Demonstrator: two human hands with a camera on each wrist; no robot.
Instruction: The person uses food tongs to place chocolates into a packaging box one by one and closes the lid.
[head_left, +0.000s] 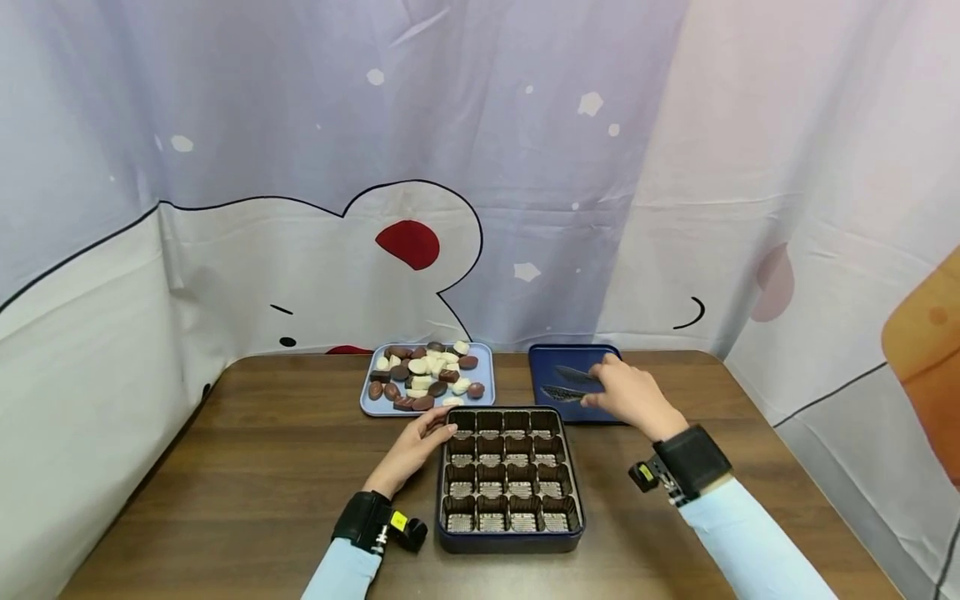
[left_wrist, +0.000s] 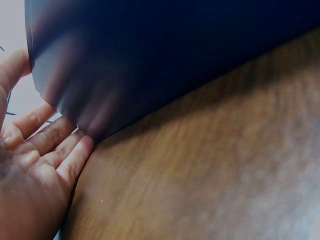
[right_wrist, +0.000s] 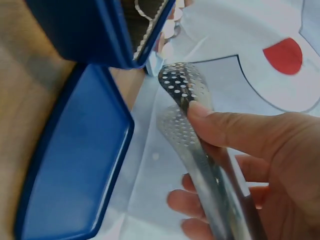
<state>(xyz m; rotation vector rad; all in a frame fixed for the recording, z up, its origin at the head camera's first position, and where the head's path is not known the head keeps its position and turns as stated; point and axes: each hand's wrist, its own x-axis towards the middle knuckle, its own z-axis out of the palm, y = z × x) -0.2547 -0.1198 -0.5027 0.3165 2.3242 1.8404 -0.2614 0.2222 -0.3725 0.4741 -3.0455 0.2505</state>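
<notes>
A dark blue box (head_left: 510, 543) with a brown plastic insert (head_left: 491, 487) split into small square compartments stands in front. My left hand (head_left: 415, 450) holds its far left corner, thumb at the rim; in the left wrist view the other fingers (left_wrist: 75, 155) bear against the outer wall. My right hand (head_left: 633, 398) grips metal tongs (head_left: 564, 394) over a blue tray-like lid (head_left: 542, 367). Close up, the tongs (right_wrist: 186, 130) show perforated tips that stand apart with nothing between them.
Behind the box to the left, a light blue tray (head_left: 364, 403) carries brown, dark and white chocolates (head_left: 418, 367). The wooden table (head_left: 315, 467) ends at a printed cloth backdrop (head_left: 525, 208), with cloth along both sides too.
</notes>
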